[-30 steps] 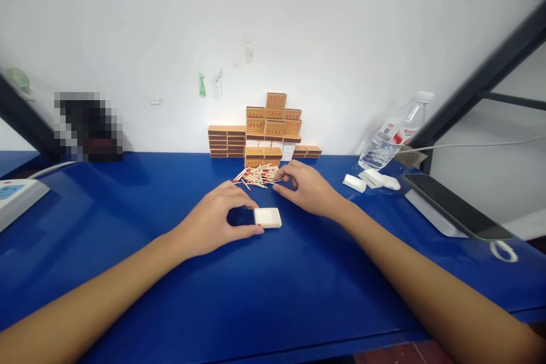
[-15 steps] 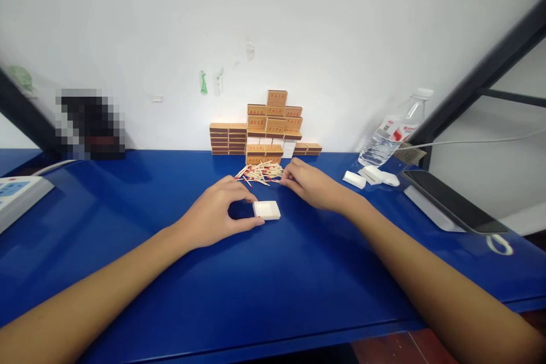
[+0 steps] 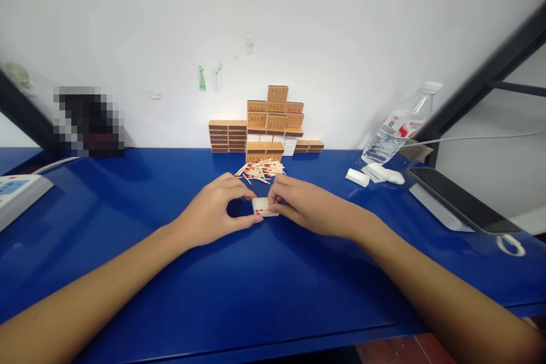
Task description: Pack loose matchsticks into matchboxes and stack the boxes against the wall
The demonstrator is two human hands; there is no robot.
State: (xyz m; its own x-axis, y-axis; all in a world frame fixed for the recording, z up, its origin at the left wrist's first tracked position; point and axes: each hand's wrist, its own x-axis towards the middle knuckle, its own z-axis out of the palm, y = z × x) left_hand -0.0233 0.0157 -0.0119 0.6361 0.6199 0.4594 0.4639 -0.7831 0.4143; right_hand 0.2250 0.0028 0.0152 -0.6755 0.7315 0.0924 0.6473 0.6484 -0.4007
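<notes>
A small white matchbox tray [image 3: 261, 206] lies on the blue table [image 3: 273, 278]. My left hand [image 3: 215, 210] pinches its left end between thumb and forefinger. My right hand [image 3: 301, 205] is closed over its right end, fingers pinched on a few matches whose red heads show inside the tray. Just behind lies a loose pile of matches [image 3: 261, 170]. Stacked brown matchboxes [image 3: 267, 125] stand against the wall beyond it.
A plastic water bottle [image 3: 398, 128] leans at the back right, with white tray pieces [image 3: 375, 174] in front of it. A dark phone [image 3: 463, 201] lies at the right. A white power strip [image 3: 19, 193] sits at the left edge.
My right hand left the match pile and came back to the tray, laying matches into it. My left hand kept hold of the tray.
</notes>
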